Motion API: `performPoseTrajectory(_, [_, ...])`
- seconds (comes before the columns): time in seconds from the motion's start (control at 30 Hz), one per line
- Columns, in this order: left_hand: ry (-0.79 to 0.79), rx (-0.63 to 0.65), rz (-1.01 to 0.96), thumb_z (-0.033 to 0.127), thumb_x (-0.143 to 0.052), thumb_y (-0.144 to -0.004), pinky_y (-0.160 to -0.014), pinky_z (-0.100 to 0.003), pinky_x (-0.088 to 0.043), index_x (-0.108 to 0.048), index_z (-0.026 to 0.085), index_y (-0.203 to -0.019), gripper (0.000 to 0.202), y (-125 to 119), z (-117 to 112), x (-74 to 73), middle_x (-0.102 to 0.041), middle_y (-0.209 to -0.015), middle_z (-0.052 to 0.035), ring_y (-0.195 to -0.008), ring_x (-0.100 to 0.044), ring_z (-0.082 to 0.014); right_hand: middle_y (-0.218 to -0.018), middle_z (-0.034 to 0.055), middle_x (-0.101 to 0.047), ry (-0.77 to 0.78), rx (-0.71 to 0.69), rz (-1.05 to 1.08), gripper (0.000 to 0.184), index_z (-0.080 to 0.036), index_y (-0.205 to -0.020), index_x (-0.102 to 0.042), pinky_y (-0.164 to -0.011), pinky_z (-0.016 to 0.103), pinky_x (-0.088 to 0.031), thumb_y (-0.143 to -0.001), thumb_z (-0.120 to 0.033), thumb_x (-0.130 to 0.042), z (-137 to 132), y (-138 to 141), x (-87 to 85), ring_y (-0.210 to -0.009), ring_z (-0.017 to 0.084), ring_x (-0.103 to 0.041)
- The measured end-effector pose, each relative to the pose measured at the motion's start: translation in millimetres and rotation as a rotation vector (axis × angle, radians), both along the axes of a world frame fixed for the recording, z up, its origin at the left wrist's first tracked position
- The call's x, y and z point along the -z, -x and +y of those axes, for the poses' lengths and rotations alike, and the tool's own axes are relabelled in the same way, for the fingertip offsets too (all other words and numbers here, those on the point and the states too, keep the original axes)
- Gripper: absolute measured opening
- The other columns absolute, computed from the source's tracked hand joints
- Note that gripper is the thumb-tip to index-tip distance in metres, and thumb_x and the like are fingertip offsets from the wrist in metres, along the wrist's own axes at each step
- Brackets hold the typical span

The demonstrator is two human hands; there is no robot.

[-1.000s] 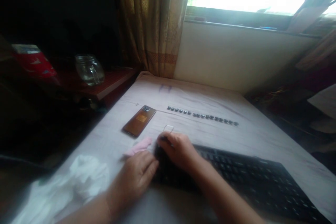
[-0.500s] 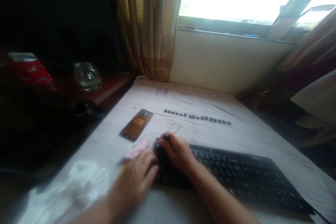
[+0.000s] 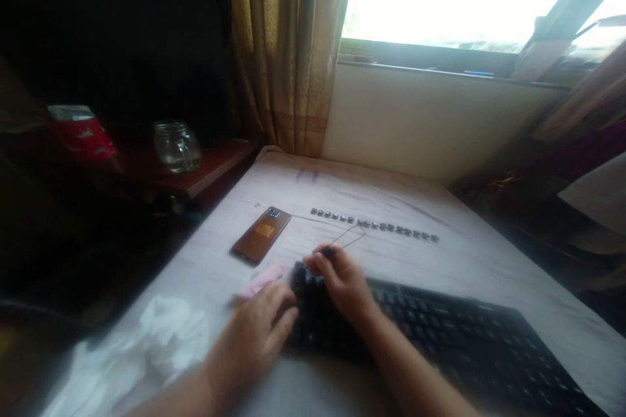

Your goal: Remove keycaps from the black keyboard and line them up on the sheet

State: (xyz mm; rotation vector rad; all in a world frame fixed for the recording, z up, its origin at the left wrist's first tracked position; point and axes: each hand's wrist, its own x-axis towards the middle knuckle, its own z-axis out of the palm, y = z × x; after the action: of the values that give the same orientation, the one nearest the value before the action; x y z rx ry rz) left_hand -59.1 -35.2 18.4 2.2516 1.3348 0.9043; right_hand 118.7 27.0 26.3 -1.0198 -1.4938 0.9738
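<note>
A black keyboard (image 3: 454,332) lies across the cloth-covered table in front of me. My left hand (image 3: 261,322) is closed at its left end, thumb and curled fingers against the edge. My right hand (image 3: 342,280) pinches the dark handle of a wire keycap puller (image 3: 349,234) just above the keyboard's upper left corner. The puller's thin wire loop points away, up and to the right. Beyond it, several dark keycaps (image 3: 391,228) stand in a long row on the cloth. Whether the fingertips also hold a keycap, I cannot tell.
A brown phone (image 3: 259,238) lies left of the hands, with a pink cloth (image 3: 259,280) nearer. Crumpled white tissue (image 3: 166,332) is at the lower left. A glass jar mug (image 3: 177,146) and a red container (image 3: 85,133) stand on a side table.
My right hand has lifted slightly and shifted right, and the puller's wire has swung from the keyboard corner toward the right. My left hand stays at the keyboard's edge. The view has shifted a little.
</note>
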Motion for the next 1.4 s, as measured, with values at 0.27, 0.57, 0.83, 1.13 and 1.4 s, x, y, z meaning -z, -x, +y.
performPoseTrajectory(0.27, [0.321, -0.197, -0.380, 0.045, -0.057, -0.084, -0.064, -0.028, -0.052, -0.055, 0.019, -0.111, 0.037, -10.2, 15.3, -9.5, -0.067, -0.097, -0.0063, -0.073, -0.064, -0.0169, -0.075, 0.0034, -0.069, -0.278, -0.033, -0.258, 0.008, -0.020, -0.085, -0.058, -0.064, 0.026, -0.051, -0.088, -0.025, -0.053, -12.0, -0.6, -24.4, -0.066, 0.015, -0.065])
performPoseTrajectory(0.57, [0.546, -0.162, -0.605, 0.050, -0.068, -0.071, -0.053, -0.022, -0.044, -0.066, 0.018, -0.092, 0.039, -19.9, 28.7, -15.3, -0.068, -0.081, -0.0031, -0.067, -0.061, -0.0160, -0.076, 0.0035, -0.071, -0.466, -0.035, -0.326, 0.011, -0.019, -0.088, -0.060, -0.063, 0.024, -0.052, -0.091, -0.023, -0.050, -18.4, -5.3, -27.4, -0.067, 0.014, -0.067])
performPoseTrajectory(0.83, [0.608, -0.111, -0.536, 0.049, -0.063, -0.072, -0.045, -0.021, -0.040, -0.062, 0.019, -0.096, 0.038, -20.9, 42.4, -18.4, -0.066, -0.077, -0.0007, -0.052, -0.054, -0.0106, -0.083, 0.0038, -0.073, -0.559, 0.173, -0.322, 0.012, -0.020, -0.096, -0.062, -0.071, 0.024, -0.055, -0.090, -0.019, -0.052, -28.1, -38.4, -25.8, -0.077, 0.016, -0.070])
performPoseTrajectory(1.13, [0.299, -0.207, -0.066, 0.044, -0.065, -0.076, -0.062, -0.027, -0.049, -0.068, 0.019, -0.096, 0.032, -14.9, 149.5, -14.1, -0.069, -0.080, -0.0017, -0.071, -0.064, -0.0174, -0.075, 0.0035, -0.073, -0.510, 0.329, -0.338, 0.011, -0.018, -0.091, -0.063, -0.056, 0.020, -0.055, -0.089, -0.023, -0.053, -26.6, -81.7, -22.5, -0.063, 0.016, -0.071])
performPoseTrajectory(1.4, [0.248, -0.191, 0.287, 0.032, -0.056, -0.091, -0.083, -0.041, -0.053, -0.058, 0.018, -0.116, 0.028, -39.4, 199.8, -14.8, -0.060, -0.118, -0.0078, -0.098, -0.062, -0.0206, -0.073, 0.0013, -0.071, -0.501, 0.347, -0.286, 0.008, -0.018, -0.090, -0.061, -0.055, 0.018, -0.054, -0.089, -0.022, -0.055, -19.4, -90.0, -31.4, -0.060, 0.013, -0.069])
